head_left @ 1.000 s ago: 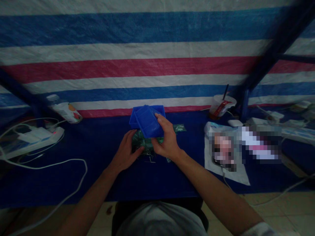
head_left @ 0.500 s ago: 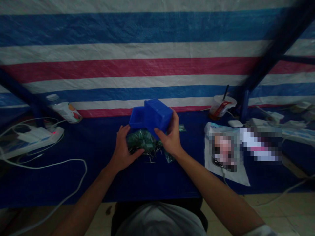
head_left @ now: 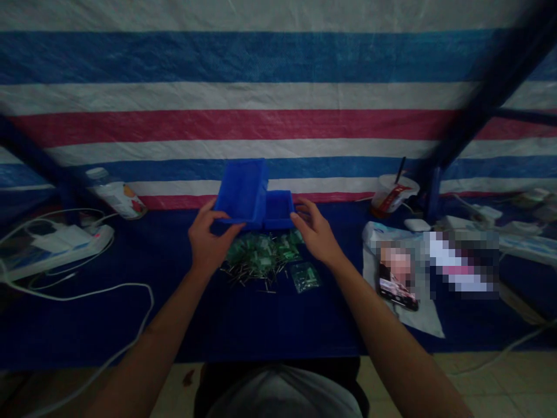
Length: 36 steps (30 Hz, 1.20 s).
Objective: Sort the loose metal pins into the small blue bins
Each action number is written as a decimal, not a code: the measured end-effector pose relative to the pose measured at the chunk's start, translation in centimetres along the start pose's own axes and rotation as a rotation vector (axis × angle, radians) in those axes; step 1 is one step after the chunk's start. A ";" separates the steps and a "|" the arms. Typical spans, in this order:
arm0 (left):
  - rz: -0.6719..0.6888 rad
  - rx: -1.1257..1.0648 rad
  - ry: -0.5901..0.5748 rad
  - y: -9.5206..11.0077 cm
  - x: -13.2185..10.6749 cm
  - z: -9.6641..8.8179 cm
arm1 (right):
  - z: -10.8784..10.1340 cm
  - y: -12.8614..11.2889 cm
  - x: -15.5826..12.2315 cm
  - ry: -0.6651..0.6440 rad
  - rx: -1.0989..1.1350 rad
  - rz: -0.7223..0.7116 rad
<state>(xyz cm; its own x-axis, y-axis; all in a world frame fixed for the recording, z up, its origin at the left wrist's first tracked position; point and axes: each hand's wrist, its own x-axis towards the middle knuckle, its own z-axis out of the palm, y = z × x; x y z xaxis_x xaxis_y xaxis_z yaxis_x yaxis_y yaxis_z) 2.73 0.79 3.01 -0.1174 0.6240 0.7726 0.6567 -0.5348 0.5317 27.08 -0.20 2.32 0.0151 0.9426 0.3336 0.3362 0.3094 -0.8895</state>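
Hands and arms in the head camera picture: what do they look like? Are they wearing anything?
The left hand and right hand are bare, with no gloves. The left forearm and right forearm are bare too, with no sleeve showing. I can't see a watch, ring or bracelet, but the picture is dim.

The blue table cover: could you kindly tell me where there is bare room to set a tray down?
Bare blue cloth runs below the pile of green circuit boards, and another patch lies between the bagged board and the white plastic bag. It is crowded around the blue trays, your left hand and right hand.
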 end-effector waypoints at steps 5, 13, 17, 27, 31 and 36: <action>-0.131 0.126 0.100 -4.8 2.3 -0.4 | -1.8 1.5 -0.2 0.024 -0.703 0.015; -0.446 0.250 -0.063 -8.3 1.2 -0.9 | -1.1 1.5 -0.8 -0.261 -0.867 0.065; -0.481 0.297 -0.103 -8.4 1.1 -1.5 | -0.8 1.5 -1.1 -0.279 -0.819 0.017; -0.421 0.292 -0.228 -9.7 0.8 -1.5 | 1.0 1.8 -1.5 -0.246 -0.539 -0.113; -0.412 0.253 -0.269 -9.8 0.4 -1.2 | 1.2 1.3 -1.0 -0.201 -0.465 -0.143; -0.363 0.254 -0.291 -9.5 0.0 -0.9 | 1.1 2.3 -0.2 0.057 -0.375 -0.116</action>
<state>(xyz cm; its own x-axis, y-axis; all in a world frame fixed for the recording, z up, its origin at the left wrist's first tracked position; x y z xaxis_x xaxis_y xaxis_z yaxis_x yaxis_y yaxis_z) -4.20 5.39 -1.74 -0.1824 0.8950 0.4071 0.7763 -0.1230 0.6183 26.78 0.48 -0.17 0.0056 0.8923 0.4514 0.6589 0.3363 -0.6729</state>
